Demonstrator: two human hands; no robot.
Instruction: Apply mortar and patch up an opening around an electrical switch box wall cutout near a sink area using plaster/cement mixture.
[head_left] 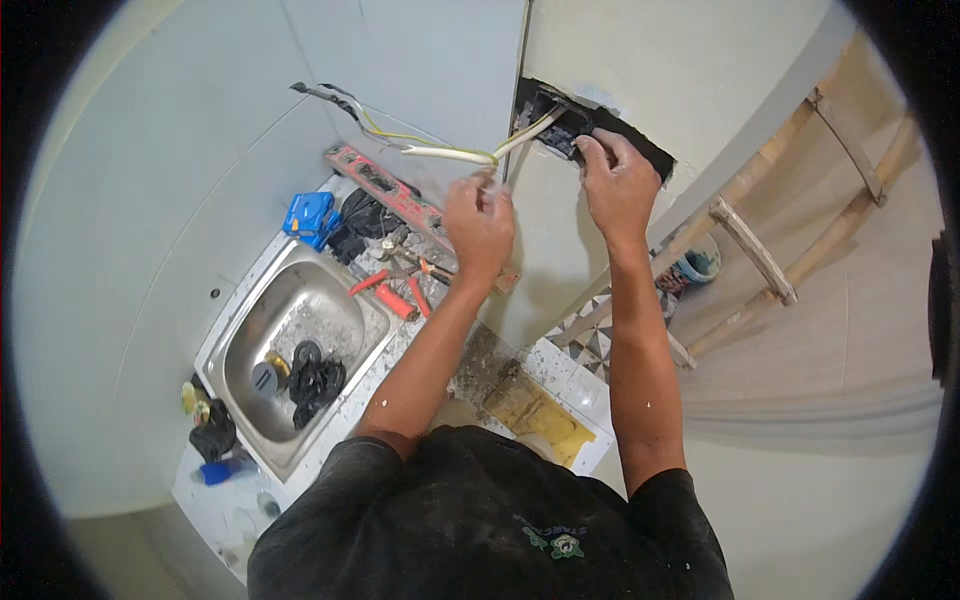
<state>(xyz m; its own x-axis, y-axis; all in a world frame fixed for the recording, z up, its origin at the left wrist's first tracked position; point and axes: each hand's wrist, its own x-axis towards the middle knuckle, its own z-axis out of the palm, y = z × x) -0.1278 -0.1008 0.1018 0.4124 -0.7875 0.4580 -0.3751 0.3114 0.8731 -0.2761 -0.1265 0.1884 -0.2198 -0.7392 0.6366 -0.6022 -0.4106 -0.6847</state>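
A white cable [452, 153] with a yellow-green wire [390, 134] runs out of a dark rectangular hole [652, 158] in the wall. A black electrical back box [562, 132] sits tilted in the left part of this hole. My right hand [620, 188] pinches the right edge of the box with thumb and fingers. Just below the cable, my left hand [480, 225] is closed with its fingertips together. What it grips, if anything, is too small to make out. The cable's dark, stripped ends [318, 92] hang free to the left.
A red spirit level [385, 190], red-handled pliers [395, 298] and a blue case [311, 217] lie on the debris-strewn counter. Black plastic [318, 385] lies in the steel sink [370, 322]. At right lean a wooden ladder [752, 250] and a bucket [700, 263].
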